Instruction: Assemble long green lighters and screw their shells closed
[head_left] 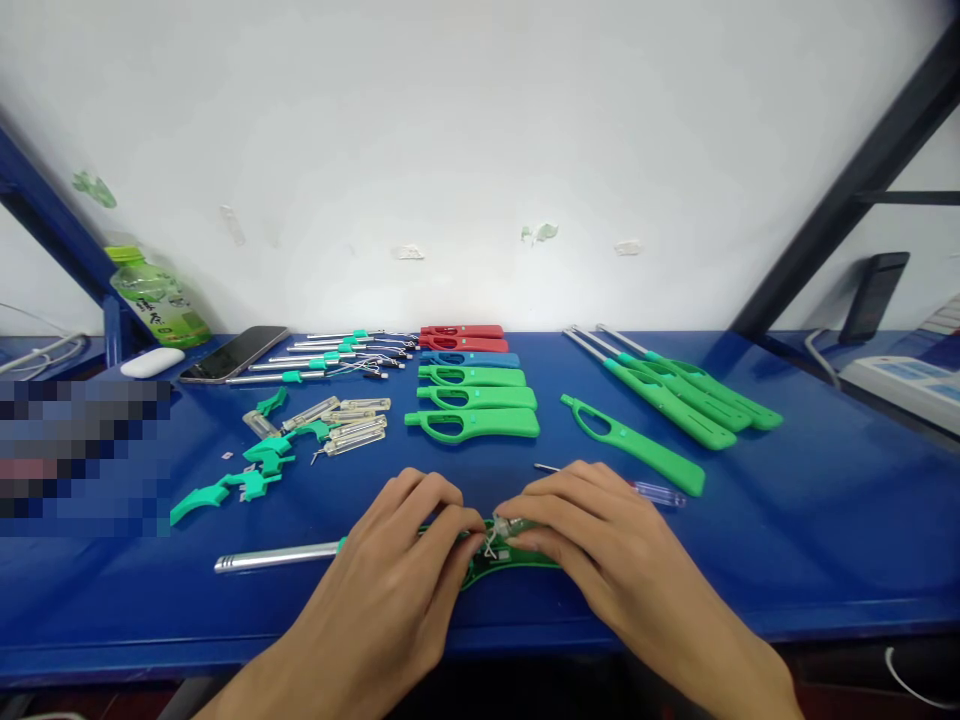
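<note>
An open green lighter shell (517,559) lies near the table's front edge, with a silver metal tube (277,557) sticking out to its left. Over the shell's left part is my left hand (409,560), its thumb and fingertips pinched at the inner parts; what they grip is too small to make out. My right hand (592,530) pinches a clear fuel tank (511,526) above the shell's middle. White wires (490,546) show between the two hands. Behind my right hand lies a screwdriver (660,494), partly covered.
Green shells (480,424), a blue one (480,359) and red ones (472,343) lie mid-table. Metal tubes (300,362), clear tanks (356,436), teal pieces (262,484), a phone (236,354) and a bottle (161,305) are left. Assembled lighters (675,405) and a single shell (645,450) lie right.
</note>
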